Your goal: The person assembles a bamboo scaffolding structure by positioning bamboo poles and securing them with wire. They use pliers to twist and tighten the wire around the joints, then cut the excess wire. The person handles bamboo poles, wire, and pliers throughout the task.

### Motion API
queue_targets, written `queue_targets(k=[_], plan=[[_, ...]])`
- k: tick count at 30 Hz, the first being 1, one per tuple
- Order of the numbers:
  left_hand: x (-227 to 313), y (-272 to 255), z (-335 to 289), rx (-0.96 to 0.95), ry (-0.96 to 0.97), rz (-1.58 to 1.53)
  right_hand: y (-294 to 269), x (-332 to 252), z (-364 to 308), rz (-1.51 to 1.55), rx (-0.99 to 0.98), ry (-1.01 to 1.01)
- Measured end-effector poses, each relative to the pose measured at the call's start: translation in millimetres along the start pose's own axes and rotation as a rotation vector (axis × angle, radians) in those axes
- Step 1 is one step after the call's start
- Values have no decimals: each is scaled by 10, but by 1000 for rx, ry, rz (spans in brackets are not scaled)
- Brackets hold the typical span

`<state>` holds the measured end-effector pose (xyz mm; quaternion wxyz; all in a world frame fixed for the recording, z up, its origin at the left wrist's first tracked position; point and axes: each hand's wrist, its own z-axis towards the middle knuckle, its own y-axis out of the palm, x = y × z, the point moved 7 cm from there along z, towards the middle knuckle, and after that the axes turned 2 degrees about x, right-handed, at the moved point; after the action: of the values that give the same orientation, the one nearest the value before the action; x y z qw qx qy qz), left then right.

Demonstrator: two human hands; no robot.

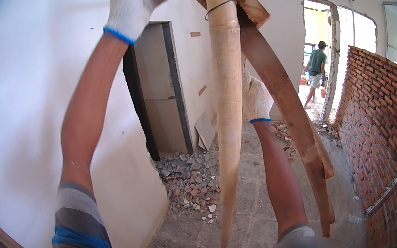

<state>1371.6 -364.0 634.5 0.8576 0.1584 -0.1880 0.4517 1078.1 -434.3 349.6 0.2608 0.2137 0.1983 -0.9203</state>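
My left hand [138, 4], in a white knit glove with a blue cuff, is raised near the top edge, by the white wall. Its fingers are curled together; anything between them is too small to make out. A thick bamboo pole [223, 76] runs from the top middle down toward the floor. Behind its right side is my right hand [258, 99], gloved alike, with its fingers hidden by the pole. A long brown timber plank [277, 79] crosses behind the pole and slopes down to the right. Dark wire [219, 8] loops round the pole near a short wood block [253, 10].
Broken brick and plaster rubble [195, 180] lies along the left wall, below a dark-framed doorway [160, 87]. An unplastered brick wall [382, 115] stands on the right. Beyond a rough opening, a person in a green shirt [316, 64] stands with their back turned. A blurred patch covers the lower right.
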Motion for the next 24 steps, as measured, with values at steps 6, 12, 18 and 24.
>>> queue_targets(k=[6,12,18,24], plan=[[325,472,823,-17,27,-164,294,306,456,-140,21,70],[474,725,882,-122,175,-63,467,280,1069,-168,24,74],[72,-266,597,-43,83,-128,538,427,908,-176,14,38],[-122,63,-339,-78,208,-64,493,146,-4,56,21,-36]])
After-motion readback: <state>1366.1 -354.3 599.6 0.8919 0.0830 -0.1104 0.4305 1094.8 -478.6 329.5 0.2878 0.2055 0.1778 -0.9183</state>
